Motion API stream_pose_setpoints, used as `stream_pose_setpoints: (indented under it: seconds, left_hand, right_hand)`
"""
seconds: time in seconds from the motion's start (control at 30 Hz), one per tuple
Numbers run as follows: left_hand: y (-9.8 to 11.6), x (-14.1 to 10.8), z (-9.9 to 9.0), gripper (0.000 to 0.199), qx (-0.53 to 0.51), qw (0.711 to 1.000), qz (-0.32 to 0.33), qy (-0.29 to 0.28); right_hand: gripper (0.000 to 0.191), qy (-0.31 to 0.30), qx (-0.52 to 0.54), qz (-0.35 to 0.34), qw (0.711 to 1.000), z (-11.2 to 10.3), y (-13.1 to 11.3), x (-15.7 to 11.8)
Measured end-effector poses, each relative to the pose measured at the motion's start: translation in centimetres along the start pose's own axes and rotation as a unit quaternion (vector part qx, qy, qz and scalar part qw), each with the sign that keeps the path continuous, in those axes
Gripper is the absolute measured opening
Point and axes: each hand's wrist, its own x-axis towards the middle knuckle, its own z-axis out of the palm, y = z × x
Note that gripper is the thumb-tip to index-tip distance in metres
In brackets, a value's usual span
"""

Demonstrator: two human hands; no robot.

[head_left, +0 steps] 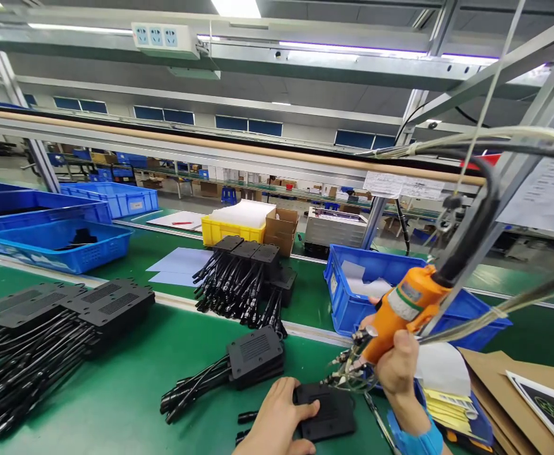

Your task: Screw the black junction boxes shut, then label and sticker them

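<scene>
My left hand [281,417] lies on the left end of a black box [328,411] on the green bench, thumb across its top and fingers around its edge. My right hand [397,366] is wrapped round an orange powered tool [400,309], which hangs on a thick black cable. The tool's tip, with thin clear tubes around it, points down-left at the box's upper edge; whether it touches is unclear. Left of my left hand, another black box with cables [255,354] rests on the bench.
Black cabled boxes are heaped at the left [115,303] and centre back [243,272]. A blue bin [343,303] stands behind the tool. Cardboard [499,392] lies at the right. Blue trays [63,246] and a yellow crate [232,232] stand farther back.
</scene>
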Motion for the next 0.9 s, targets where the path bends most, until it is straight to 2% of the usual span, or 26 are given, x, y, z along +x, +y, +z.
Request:
stream_pose_setpoints:
  seconds: [0.13,0.23,0.6,0.9]
  left_hand:
    - [0.2,-0.1,-0.2,0.067,0.018,1.0,0.011,-0.012]
    - [0.4,-0.2,-0.4,0.066,0.02,1.0,0.013,-0.013]
    - [0.2,-0.2,0.5,0.068,0.012,0.999,0.021,0.021]
    - [0.6,-0.2,0.2,0.068,0.013,1.0,0.011,0.02]
  right_hand:
    - [0.045,0.043,0.009,-0.019,0.999,1.3,-2.3,1.5]
    - [0.042,0.043,0.006,-0.017,0.999,2.5,-2.7,2.0]
    - [0.047,-0.013,-0.037,0.002,0.999,3.9,1.1,0.0]
    - [0.049,-0.035,-0.058,-0.005,0.998,4.2,2.3,-1.1]
